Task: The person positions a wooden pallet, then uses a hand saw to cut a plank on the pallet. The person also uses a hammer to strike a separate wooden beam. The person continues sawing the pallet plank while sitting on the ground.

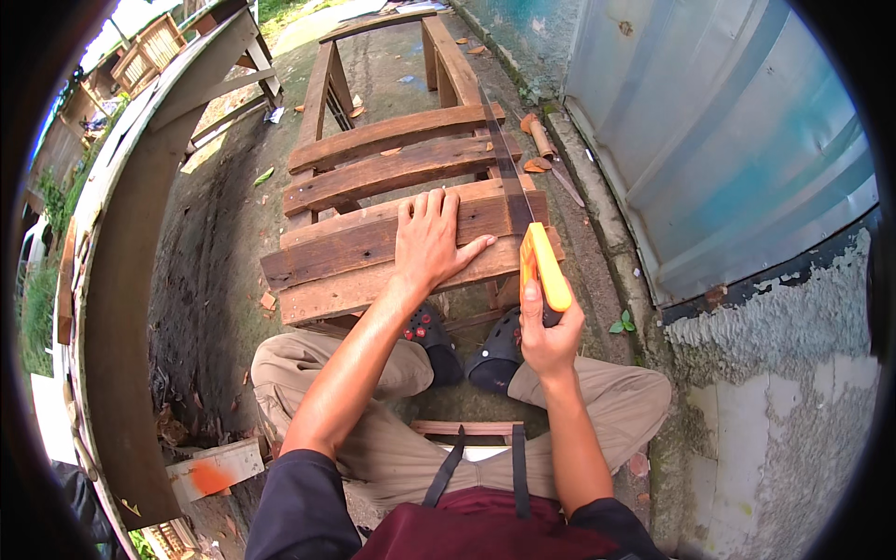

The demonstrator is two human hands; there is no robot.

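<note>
My right hand (549,327) is closed round the yellow and black handle of a handsaw (509,173). The saw's long dark blade reaches away from me across the right end of a dark brown plank (359,254). That plank lies crosswise over the slats of a wooden frame (450,63). With fingers and thumb spread, my left hand (431,238) lies flat on the plank, pressing its top left of the saw. A lighter slat (345,291) runs along the near side of the plank. Two more slats (392,170) cross the frame farther off.
Right of the frame, a wooden-handled bladed tool (539,138) lies on the ground near a concrete kerb. A metal sheet wall (719,121) rises on the right. Along the left stands a long wooden table (131,280). My shoes (495,359) are just below the frame's near end.
</note>
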